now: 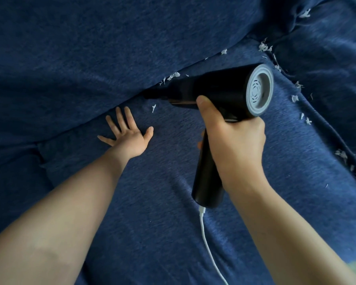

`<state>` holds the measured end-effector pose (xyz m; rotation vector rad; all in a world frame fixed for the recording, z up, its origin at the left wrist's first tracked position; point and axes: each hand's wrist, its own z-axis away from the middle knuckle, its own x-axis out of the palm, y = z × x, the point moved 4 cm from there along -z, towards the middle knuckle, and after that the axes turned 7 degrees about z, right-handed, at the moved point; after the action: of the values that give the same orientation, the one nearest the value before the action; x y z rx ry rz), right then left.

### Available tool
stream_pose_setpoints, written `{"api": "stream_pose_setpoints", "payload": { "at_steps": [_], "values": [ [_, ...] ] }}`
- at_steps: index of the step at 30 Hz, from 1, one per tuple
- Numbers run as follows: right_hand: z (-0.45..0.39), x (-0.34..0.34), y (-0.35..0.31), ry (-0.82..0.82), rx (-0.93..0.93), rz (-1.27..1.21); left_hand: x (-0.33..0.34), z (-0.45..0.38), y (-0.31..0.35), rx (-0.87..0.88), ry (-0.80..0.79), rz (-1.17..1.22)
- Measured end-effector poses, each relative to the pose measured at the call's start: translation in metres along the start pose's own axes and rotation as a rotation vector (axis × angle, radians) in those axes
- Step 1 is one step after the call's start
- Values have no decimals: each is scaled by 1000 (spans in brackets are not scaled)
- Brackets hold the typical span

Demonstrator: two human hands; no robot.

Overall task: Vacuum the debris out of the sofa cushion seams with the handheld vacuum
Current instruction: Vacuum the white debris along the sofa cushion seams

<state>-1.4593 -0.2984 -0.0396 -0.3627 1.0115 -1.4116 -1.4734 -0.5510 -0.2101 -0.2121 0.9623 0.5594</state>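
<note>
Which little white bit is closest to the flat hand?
The lone white paper scrap on the blue seat cushion, just beyond the open left hand. The other scraps lie farther off along the seams.

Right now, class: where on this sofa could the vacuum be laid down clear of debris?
Free: the seat cushion between left hand and white cable. Crowded: white scraps along the seams, right of the vacuum.

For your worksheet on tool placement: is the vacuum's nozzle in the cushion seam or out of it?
In. The handheld vacuum, gripped by the right hand, has its nozzle tip pushed into the seam.
</note>
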Motion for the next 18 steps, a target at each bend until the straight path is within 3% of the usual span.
{"api": "stream_pose_setpoints", "payload": {
  "at_steps": [18],
  "values": [
    [-2,-48,-6,-43,-193,143,-4,10,14,-92,-51,29]
  ]
}}
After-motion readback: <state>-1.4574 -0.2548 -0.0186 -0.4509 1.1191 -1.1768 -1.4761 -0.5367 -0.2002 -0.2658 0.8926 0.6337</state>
